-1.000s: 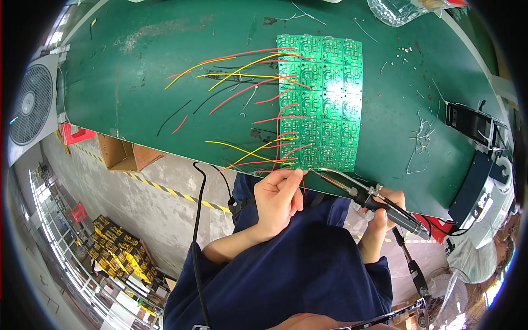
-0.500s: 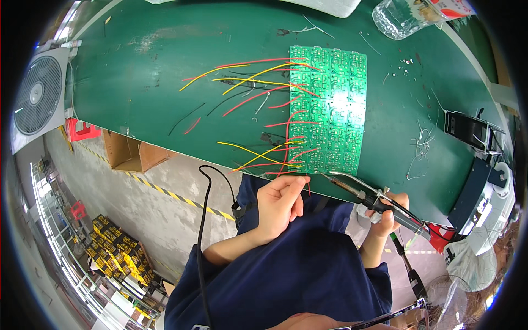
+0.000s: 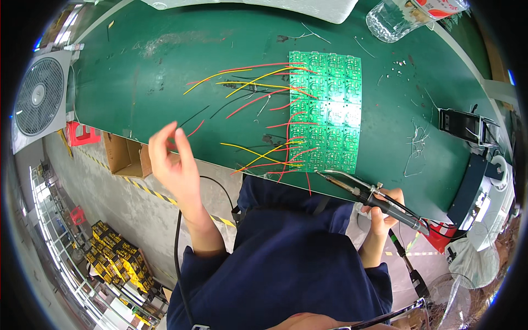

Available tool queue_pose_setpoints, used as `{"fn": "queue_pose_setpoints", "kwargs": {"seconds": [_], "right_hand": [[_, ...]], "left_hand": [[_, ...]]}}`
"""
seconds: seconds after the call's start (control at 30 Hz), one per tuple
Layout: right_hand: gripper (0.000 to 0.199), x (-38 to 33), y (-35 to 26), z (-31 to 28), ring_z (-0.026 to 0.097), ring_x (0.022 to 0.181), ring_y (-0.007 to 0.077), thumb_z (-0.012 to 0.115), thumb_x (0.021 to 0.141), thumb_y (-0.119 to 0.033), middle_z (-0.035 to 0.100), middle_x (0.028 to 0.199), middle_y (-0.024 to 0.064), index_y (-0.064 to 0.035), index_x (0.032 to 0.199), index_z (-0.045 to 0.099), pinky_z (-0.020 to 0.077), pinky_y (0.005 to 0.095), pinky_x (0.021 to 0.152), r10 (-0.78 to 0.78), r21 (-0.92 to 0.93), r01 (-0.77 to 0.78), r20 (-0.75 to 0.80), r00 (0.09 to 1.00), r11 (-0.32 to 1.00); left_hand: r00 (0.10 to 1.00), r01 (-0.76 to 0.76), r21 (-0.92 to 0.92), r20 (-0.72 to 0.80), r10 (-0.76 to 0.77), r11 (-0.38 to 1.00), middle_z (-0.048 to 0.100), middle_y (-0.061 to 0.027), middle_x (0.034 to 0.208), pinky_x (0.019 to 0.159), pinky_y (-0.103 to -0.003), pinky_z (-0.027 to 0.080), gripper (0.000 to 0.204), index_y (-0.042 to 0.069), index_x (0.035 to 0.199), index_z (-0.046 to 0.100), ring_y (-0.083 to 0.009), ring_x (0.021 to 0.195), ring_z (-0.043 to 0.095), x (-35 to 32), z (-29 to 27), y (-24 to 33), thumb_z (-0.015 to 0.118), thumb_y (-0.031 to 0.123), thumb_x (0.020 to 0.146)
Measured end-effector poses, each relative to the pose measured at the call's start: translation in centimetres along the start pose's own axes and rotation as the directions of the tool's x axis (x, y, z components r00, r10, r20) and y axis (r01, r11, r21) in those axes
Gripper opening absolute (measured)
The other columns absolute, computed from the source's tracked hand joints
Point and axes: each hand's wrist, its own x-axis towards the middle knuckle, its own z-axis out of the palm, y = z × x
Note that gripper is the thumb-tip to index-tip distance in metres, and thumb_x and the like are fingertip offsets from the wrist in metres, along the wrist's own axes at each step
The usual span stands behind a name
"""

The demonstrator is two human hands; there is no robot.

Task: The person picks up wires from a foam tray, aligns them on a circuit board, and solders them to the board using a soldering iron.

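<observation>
Green table (image 3: 126, 66), left hand (image 3: 179, 168) shifted from board (image 3: 330, 110) to wires (image 3: 196, 128), grip parted, right hand (image 3: 386, 212) holding soldering iron (image 3: 366, 197)

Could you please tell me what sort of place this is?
Probably an electronics workshop, judging by the green rectangular circuit panel, the thin red and yellow wires lying partly over it, and the black soldering iron with a metal tip in the right hand.

White-framed fan (image 3: 38, 94) is standing at left. Red plastic item (image 3: 82, 133) is sitting just nearer. Open cardboard box (image 3: 124, 157) is resting right of that. Yellow-and-black packages (image 3: 118, 256) are lying piled, near left. White tray-like item (image 3: 308, 6) is lying far centre. Clear container (image 3: 388, 23) is sitting at far right.
</observation>
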Motion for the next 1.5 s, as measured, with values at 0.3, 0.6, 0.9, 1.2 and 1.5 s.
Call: {"fn": "queue_pose_setpoints", "kwargs": {"seconds": [0.3,0.6,0.9,1.2,1.5], "right_hand": [[0.024,0.0,0.0,-0.1,0.055,0.047,0.0137,0.060,0.068,-0.010,0.054,0.058,0.0133,0.0027,0.077,0.041,0.0434,0.0211,0.043,0.014,-0.018,-0.014,0.012,1.000,1.000],[0.025,0.0,-0.1,0.0,0.056,0.047,0.0136,0.060,0.068,-0.011,0.054,0.057,0.0134,0.0025,0.076,0.041,0.0434,0.0205,0.043,0.043,-0.002,-0.044,-0.005,0.999,0.999],[0.025,0.1,-0.2,0.0,0.056,0.047,0.0134,0.061,0.068,-0.011,0.055,0.058,0.0134,0.0027,0.076,0.042,0.0434,0.0201,0.043,0.049,-0.030,-0.049,-0.003,0.999,0.998],[0.026,0.1,0.0,0.0,0.056,0.047,0.0134,0.061,0.068,-0.011,0.054,0.057,0.0125,0.0027,0.076,0.041,0.0434,0.0199,0.042,0.028,-0.022,-0.028,-0.001,1.000,0.999],[0.026,0.1,0.1,0.0,0.055,0.046,0.0133,0.060,0.069,-0.012,0.054,0.057,0.0122,0.0034,0.078,0.041,0.0438,0.0207,0.042,-0.015,-0.008,0.015,0.016,1.000,1.000]], "left_hand": [[0.975,-0.134,0.203,0.200,0.093,0.970,0.052,-0.0040,0.084,0.066,-0.028,0.038,0.013,0.007,0.084,0.058,-0.0183,0.078,0.046,1.6,1.9,-2.0,0.056,0.005,0.071],[0.953,-0.232,0.240,0.251,0.171,0.943,0.049,-0.0059,0.079,0.060,-0.026,0.041,0.002,0.002,0.075,0.052,-0.0169,0.073,0.047,1.9,2.0,-2.5,0.052,0.002,0.073],[0.938,-0.272,0.233,0.279,0.204,0.934,0.048,-0.0069,0.080,0.058,-0.026,0.041,0.002,0.001,0.076,0.050,-0.0178,0.070,0.046,2.0,2.1,-2.8,0.050,0.002,0.075],[0.944,-0.237,0.220,0.284,0.170,0.946,0.048,-0.0071,0.081,0.061,-0.027,0.039,0.003,0.002,0.077,0.050,-0.0191,0.072,0.046,1.9,2.1,-3.1,0.051,0.003,0.074],[0.942,-0.255,0.234,0.281,0.186,0.938,0.048,-0.0071,0.081,0.062,-0.028,0.039,0.003,0.003,0.077,0.050,-0.0197,0.073,0.046,1.9,2.2,-3.0,0.051,0.004,0.074]]}}
